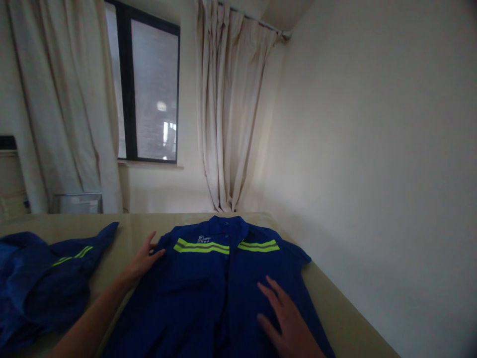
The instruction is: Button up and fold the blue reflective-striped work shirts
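Note:
A blue work jacket lies spread front side up, its collar toward the far edge of the table. Yellow-green reflective bands cross its chest, and white lettering shows above the band on the left. Beside the jacket's left shoulder edge is my left hand, thumb and fingers apart; whether it touches the cloth I cannot tell. My right hand is over the right front panel with its fingers spread, holding nothing.
Another blue garment with reflective stripes lies crumpled on the left of the table. A pale wall runs along the right side. Beyond the far edge are curtains and a dark-framed window.

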`<state>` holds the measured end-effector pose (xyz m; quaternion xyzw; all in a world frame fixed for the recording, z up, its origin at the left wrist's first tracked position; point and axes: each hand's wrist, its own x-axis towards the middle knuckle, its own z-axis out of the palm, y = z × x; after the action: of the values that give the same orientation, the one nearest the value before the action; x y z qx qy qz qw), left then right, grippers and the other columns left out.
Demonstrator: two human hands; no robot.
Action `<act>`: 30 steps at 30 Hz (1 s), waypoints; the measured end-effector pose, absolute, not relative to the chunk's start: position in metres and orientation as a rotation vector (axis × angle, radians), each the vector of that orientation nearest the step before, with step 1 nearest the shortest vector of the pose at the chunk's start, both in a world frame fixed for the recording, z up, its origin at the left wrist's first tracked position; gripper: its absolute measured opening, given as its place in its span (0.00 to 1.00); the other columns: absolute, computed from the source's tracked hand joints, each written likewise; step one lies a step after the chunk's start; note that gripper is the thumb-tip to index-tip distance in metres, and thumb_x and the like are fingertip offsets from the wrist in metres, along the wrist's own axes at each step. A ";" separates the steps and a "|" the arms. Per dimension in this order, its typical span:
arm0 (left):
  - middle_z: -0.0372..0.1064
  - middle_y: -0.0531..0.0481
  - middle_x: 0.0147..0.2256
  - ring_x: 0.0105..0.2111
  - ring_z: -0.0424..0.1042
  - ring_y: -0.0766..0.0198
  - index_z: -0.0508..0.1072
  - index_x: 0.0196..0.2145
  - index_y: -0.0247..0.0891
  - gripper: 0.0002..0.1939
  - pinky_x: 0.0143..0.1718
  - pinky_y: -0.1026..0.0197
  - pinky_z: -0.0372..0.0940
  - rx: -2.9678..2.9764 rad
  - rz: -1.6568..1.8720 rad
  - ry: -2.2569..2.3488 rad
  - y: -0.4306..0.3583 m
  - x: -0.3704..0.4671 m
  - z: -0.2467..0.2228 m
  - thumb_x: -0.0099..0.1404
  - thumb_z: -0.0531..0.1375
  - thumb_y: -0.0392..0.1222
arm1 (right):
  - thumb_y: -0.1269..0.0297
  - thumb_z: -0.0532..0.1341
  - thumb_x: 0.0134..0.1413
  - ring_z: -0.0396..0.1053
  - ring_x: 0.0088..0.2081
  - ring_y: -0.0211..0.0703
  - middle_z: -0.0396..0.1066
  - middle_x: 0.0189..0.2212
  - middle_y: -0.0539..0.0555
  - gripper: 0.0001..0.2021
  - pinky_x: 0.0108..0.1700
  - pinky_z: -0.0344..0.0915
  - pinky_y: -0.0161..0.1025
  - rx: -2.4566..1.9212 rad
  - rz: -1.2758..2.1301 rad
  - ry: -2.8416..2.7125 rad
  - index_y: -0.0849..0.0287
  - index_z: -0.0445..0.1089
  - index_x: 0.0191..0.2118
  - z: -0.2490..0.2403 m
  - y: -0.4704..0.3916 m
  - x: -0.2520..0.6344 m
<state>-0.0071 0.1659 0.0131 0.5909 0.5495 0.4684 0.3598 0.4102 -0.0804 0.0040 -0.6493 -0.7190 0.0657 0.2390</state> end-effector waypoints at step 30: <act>0.51 0.48 0.71 0.71 0.46 0.39 0.60 0.68 0.54 0.31 0.66 0.25 0.39 2.439 0.290 1.832 -0.040 0.051 0.002 0.70 0.50 0.62 | 0.52 0.61 0.63 0.71 0.46 0.48 0.74 0.43 0.55 0.13 0.49 0.64 0.41 -1.573 0.186 -2.002 0.54 0.74 0.46 0.047 -0.013 0.266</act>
<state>0.0506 -0.0399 0.0016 0.7954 0.5974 0.0945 0.0385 0.2658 -0.0134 0.0473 -0.5897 -0.7505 0.0698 0.2902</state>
